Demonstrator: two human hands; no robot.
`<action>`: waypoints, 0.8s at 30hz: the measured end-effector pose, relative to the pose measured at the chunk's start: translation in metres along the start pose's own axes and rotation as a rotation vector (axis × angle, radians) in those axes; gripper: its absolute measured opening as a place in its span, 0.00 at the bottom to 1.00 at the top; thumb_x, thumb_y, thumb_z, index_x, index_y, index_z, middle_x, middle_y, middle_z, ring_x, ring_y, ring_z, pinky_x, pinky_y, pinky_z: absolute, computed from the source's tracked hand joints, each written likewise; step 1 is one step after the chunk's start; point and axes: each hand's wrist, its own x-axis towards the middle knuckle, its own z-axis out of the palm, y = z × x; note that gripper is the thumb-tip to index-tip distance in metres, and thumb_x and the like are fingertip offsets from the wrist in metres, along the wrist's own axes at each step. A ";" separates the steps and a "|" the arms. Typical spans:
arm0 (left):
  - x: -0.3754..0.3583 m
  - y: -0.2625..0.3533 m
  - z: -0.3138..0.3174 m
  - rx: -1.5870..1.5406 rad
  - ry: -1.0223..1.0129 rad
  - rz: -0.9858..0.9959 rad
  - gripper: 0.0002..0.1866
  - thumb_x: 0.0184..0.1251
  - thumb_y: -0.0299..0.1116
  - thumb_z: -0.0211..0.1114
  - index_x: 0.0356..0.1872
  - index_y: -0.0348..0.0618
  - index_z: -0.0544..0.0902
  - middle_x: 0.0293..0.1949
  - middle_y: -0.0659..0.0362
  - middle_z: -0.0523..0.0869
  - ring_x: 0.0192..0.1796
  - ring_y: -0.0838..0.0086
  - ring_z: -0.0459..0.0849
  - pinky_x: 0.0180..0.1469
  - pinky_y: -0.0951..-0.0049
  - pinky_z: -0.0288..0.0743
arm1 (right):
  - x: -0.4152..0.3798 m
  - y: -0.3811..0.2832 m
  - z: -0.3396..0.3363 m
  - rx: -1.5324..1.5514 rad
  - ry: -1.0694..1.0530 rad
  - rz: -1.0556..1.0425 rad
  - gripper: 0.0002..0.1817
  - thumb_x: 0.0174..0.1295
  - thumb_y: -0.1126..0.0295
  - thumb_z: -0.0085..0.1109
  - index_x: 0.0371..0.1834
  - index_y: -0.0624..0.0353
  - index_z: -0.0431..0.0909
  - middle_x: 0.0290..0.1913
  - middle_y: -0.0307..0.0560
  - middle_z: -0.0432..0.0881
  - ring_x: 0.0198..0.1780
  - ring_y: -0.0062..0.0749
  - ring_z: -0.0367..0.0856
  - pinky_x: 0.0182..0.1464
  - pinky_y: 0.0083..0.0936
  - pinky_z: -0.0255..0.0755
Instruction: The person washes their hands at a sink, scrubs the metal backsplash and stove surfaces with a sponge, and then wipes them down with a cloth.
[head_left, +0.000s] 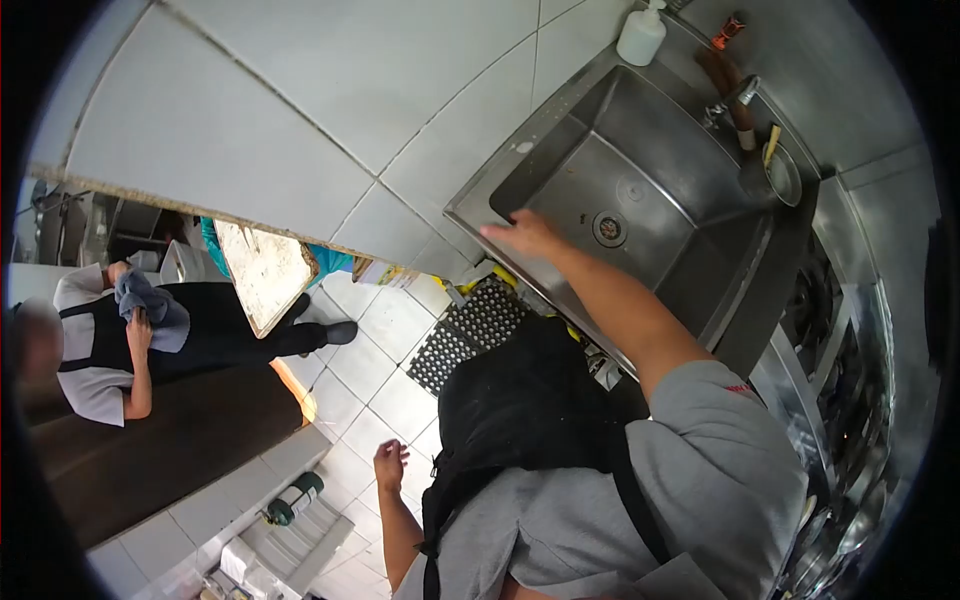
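Note:
My right hand (pixel 525 235) reaches over the left front corner of the steel sink (pixel 640 190), fingers stretched out and nothing in them. It is slightly blurred, so whether it touches the rim cannot be told. The basin holds no dishes, and its drain (pixel 609 228) shows in the bottom. Beside my body, over the tiled floor, my left hand (pixel 392 463) hangs with loosely bent fingers and holds nothing visible. A black apron (pixel 530 410) covers my front.
A soap pump bottle (pixel 641 38), a faucet (pixel 735 100) and a metal pot (pixel 783 175) line the sink's back. Utensils (pixel 850 500) hang at right. A black perforated mat (pixel 465 335) lies below. At left, a co-worker (pixel 100 340) handles a grey-blue cloth (pixel 155 310).

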 end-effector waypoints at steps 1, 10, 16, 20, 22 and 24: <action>-0.010 0.022 0.007 -0.009 0.016 0.049 0.16 0.72 0.38 0.59 0.52 0.38 0.77 0.39 0.54 0.87 0.36 0.72 0.86 0.34 0.73 0.76 | 0.027 -0.001 -0.008 0.068 -0.030 0.050 0.47 0.53 0.29 0.54 0.56 0.66 0.76 0.52 0.65 0.81 0.56 0.54 0.79 0.57 0.41 0.72; -0.029 -0.032 -0.005 -0.058 0.042 -0.123 0.15 0.71 0.37 0.57 0.52 0.39 0.76 0.39 0.51 0.87 0.33 0.67 0.87 0.30 0.70 0.78 | 0.010 0.002 -0.032 0.064 0.539 -0.518 0.24 0.60 0.60 0.60 0.55 0.66 0.72 0.64 0.64 0.69 0.66 0.56 0.67 0.64 0.42 0.65; 0.000 -0.034 -0.030 0.251 -0.061 -0.048 0.17 0.71 0.40 0.57 0.52 0.37 0.75 0.36 0.52 0.86 0.31 0.65 0.85 0.29 0.66 0.77 | 0.018 -0.018 -0.017 0.016 -0.007 -1.078 0.34 0.64 0.52 0.56 0.70 0.58 0.64 0.73 0.52 0.62 0.75 0.47 0.55 0.72 0.49 0.52; 0.026 0.007 -0.030 -0.081 0.098 -0.078 0.15 0.71 0.39 0.58 0.49 0.39 0.76 0.37 0.53 0.86 0.32 0.68 0.86 0.29 0.70 0.77 | 0.057 0.012 -0.076 -0.365 0.131 -0.894 0.32 0.65 0.51 0.55 0.71 0.45 0.64 0.73 0.44 0.64 0.76 0.42 0.54 0.71 0.49 0.54; 0.022 0.051 -0.027 -0.057 0.122 -0.002 0.15 0.72 0.39 0.58 0.50 0.40 0.76 0.39 0.53 0.86 0.35 0.68 0.86 0.32 0.71 0.77 | 0.085 0.044 -0.097 -0.333 0.279 -0.845 0.32 0.64 0.50 0.55 0.71 0.43 0.64 0.73 0.42 0.64 0.76 0.40 0.55 0.70 0.50 0.56; 0.017 0.072 -0.023 -0.045 0.134 0.039 0.15 0.72 0.40 0.58 0.50 0.40 0.76 0.39 0.52 0.86 0.36 0.68 0.86 0.33 0.70 0.78 | 0.117 0.073 -0.126 -0.301 0.407 -0.654 0.33 0.64 0.49 0.56 0.72 0.45 0.63 0.73 0.43 0.63 0.75 0.42 0.56 0.69 0.49 0.57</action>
